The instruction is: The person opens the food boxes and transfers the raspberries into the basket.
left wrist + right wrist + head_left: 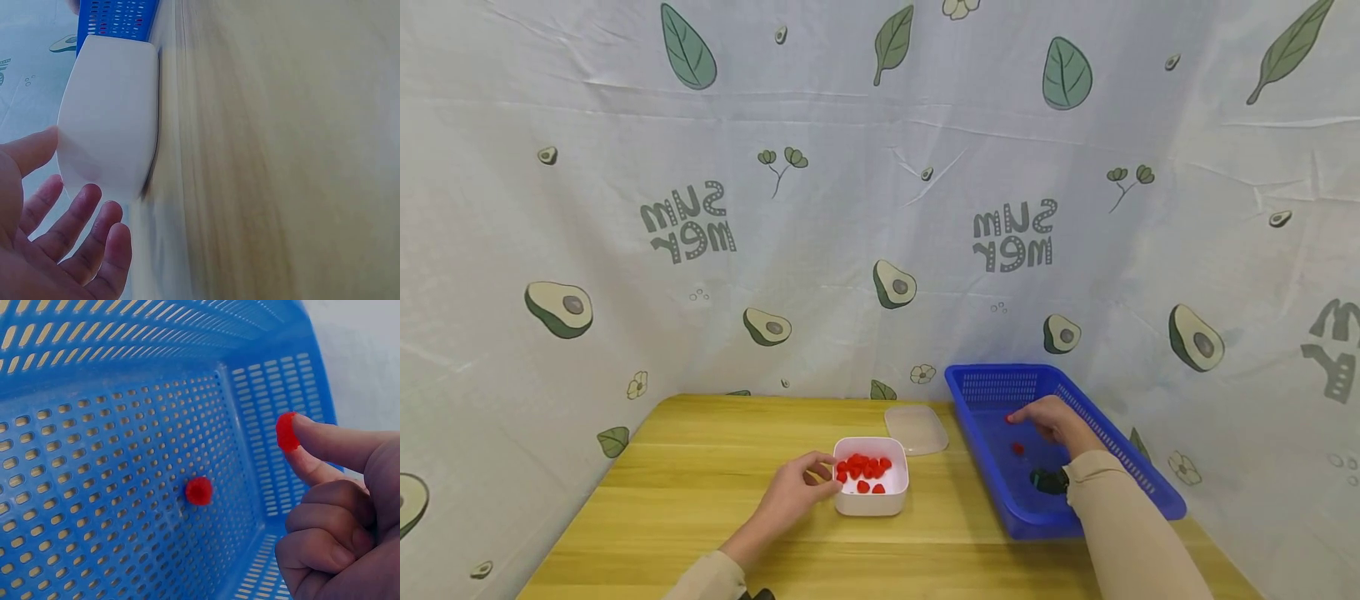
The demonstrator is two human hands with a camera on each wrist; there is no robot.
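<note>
My right hand (pixel 1054 418) is inside the blue plastic basket (pixel 1000 492), pinching a red raspberry (pixel 287 432) between thumb and index finger. The other fingers are folded into the palm. Another raspberry (pixel 199 491) lies on the basket's perforated floor. To the left stands a small white box (pixel 872 504) holding several raspberries (pixel 859 465) on its bottom. Beside its left wall is my left hand (pixel 801 483), fingers spread and loosely bent. In the left wrist view its thumb meets the box's edge; the fingertips are close to the wall, and whether all touch cannot be told.
A flat translucent lid (pixel 917 429) lies behind the box, toward the basket. Everything stands on a wooden table (pixel 700 467). A pale printed curtain (pixel 850 208) hangs along the table's back and sides. The basket's raised walls surround my right hand.
</note>
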